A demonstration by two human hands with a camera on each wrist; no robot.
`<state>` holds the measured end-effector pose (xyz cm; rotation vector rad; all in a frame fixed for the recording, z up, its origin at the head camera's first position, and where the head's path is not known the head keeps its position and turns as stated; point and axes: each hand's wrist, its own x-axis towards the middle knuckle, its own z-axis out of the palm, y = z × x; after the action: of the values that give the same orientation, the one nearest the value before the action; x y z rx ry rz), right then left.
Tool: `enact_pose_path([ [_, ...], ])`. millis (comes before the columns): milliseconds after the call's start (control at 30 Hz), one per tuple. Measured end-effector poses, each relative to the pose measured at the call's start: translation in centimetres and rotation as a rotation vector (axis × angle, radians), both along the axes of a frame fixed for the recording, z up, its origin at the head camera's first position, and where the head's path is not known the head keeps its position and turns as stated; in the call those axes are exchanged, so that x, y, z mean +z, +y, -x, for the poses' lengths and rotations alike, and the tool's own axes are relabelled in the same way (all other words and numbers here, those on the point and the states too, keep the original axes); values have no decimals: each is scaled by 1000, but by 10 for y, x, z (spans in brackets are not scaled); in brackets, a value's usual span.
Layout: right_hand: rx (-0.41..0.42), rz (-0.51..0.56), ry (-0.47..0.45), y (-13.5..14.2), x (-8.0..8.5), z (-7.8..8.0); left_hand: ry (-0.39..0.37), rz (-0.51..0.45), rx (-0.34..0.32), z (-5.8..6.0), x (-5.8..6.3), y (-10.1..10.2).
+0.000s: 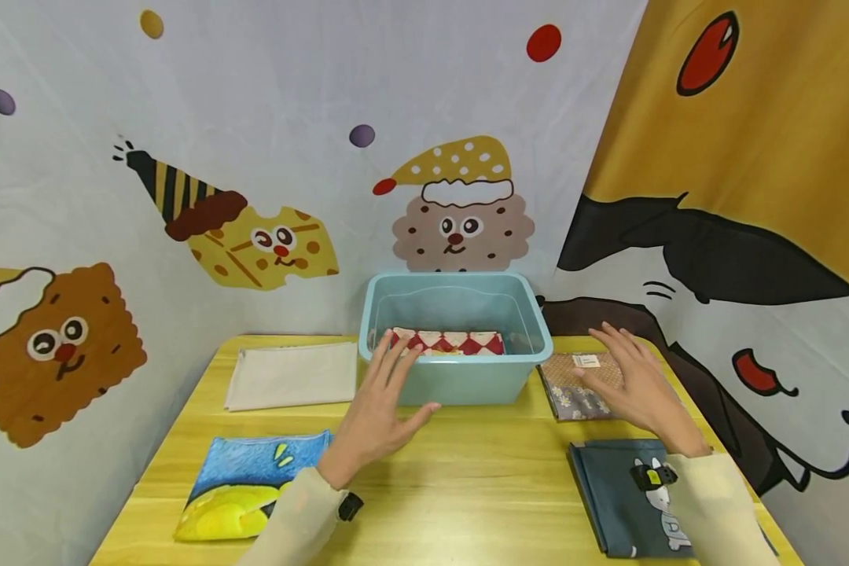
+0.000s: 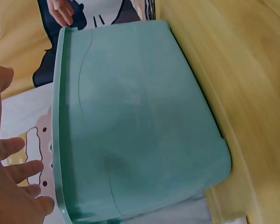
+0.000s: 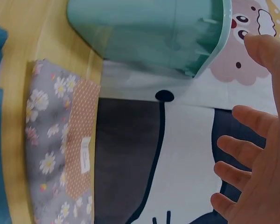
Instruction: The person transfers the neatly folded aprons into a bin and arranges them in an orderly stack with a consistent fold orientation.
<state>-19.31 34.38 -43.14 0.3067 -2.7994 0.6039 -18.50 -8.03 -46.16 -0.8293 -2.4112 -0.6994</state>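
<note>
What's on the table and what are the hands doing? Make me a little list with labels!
Left hand: fingers spread, near the blue bin, holding nothing
Right hand: fingers spread, near the flowery fabric, holding nothing
In the bin: red-and-cream diamond fabric
Left side: white fabric, blue-and-yellow fabric
Right side: flowery fabric, dark fabric
Table: yellowish, wood-patterned

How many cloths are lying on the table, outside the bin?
4: white cloth, back left; blue-yellow cloth, front left; floral cloth, back right; dark cloth, front right. Others may be hidden.

Cartoon-printed backdrop (image 1: 290, 94) behind a yellow wood-grain table (image 1: 467, 487)
</note>
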Motion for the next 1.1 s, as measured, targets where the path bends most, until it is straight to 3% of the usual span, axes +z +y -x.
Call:
enact_pose_path([
  [200, -11, 7, 52, 10, -10, -9, 38, 13, -57, -9, -5, 10],
  [500, -44, -12, 28, 26, -26, -23, 82, 33, -233, -21, -20, 47],
  [700, -52, 13, -4, 34, -35, -28, 12, 70, -302, -24, -27, 67],
  [1100, -160, -24, -128, 57, -58, -47, -122, 168, -338, -32, -54, 85],
])
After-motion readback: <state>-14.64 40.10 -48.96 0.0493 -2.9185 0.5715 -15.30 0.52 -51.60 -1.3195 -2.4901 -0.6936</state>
